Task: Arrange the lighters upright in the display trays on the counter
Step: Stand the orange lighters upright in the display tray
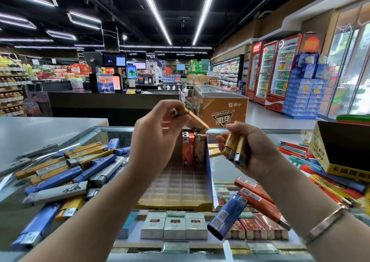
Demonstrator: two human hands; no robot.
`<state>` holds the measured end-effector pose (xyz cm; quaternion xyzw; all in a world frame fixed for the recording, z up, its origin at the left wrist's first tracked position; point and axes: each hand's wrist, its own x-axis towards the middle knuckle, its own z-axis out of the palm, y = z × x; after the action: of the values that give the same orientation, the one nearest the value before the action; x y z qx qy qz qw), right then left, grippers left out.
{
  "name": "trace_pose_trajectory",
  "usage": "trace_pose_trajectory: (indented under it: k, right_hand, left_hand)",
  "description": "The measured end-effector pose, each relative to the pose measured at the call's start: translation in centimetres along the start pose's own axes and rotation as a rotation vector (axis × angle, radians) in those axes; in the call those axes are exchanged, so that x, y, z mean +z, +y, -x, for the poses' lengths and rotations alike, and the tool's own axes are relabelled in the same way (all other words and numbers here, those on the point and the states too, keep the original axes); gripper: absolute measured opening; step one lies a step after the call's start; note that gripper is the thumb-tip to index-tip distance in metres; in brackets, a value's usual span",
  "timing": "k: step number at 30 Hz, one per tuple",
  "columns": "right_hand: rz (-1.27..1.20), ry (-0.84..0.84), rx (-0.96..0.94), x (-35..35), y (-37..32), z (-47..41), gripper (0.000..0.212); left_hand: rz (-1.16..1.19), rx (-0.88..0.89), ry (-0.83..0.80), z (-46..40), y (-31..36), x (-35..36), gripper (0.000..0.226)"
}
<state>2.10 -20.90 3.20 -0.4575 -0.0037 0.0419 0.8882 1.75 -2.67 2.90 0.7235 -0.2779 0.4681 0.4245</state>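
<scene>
Both hands (158,127) (254,147) grip gold lighters (234,147) above the tray (176,203).

The big brown freezer box (220,109) on the shop floor has the white words 蒙牛 near its top and the big letters 随变 inside a pointy dark badge. The yellow box (328,157) at the right of the counter has dark writing along its front edge that starts with 卡, but the rest is too blurry to read. The red drinks fridge (277,69) has a white wavy stripe at the bottom, and its words are too small to read.
</scene>
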Motion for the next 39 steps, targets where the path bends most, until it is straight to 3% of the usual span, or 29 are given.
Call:
trace_pose_trajectory:
  k: [6,9,14,19,23,30,39]
  right_hand:
    - [0.206,0.065,-0.009,-0.8,0.6,-0.8,0.021]
    - [0.396,0.128,0.01,-1.2,1.2,-1.4,0.024]
    - [0.492,0.145,0.036,-1.5,1.9,-2.2,0.019]
    - [0.507,0.139,0.024,-1.5,1.9,-2.3,0.021]
    - [0.484,0.127,0.021,-1.5,1.9,-2.3,0.026]
    - [0.471,0.122,0.01,-1.4,1.9,-2.1,0.024]
    - [0.392,0.101,0.052,-1.5,1.2,-1.4,0.017]
  left_hand:
    - [-0.075,-0.106,-0.157,0.6,-1.3,0.4,0.015]
    - [-0.159,-0.052,-0.235,1.1,-1.5,1.2,0.015]
    - [-0.293,0.132,-0.282,1.3,-1.4,2.1,0.011]
    - [-0.444,0.263,-0.29,1.5,-1.5,3.0,0.012]
    - [-0.511,0.189,-0.297,1.5,-1.9,3.2,0.017]
    - [-0.477,0.049,-0.466,1.5,-2.4,3.3,0.035]
    - [-0.54,0.122,-0.436,1.8,-2.5,3.2,0.036]
